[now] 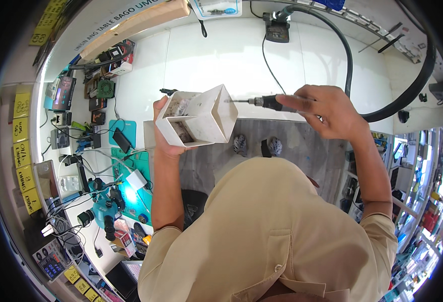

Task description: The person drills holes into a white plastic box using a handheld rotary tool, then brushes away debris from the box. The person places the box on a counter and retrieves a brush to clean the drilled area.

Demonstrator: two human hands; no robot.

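The left grip (170,148) is spread wide around the lower left side of a white box (220,121) and holds it up and tilted; its fingers are partly hidden. The box has two compartments divided by a wall, with greyish-brown dirt inside. The right grip (327,111), to the right of the box, is closed around a dark handpiece (271,102), the index finger lying along it. The handpiece's thin metal bit points left at the box's flat end panel; whether the two touch cannot be told. Beyond both grips stretches a white table (206,60), with a dark stand (277,34) at its far side. A thick black hose (349,55) curves past the right grip. Left of the left grip lie a black phone (122,140) and, nearer the body, a teal microscope (105,205).
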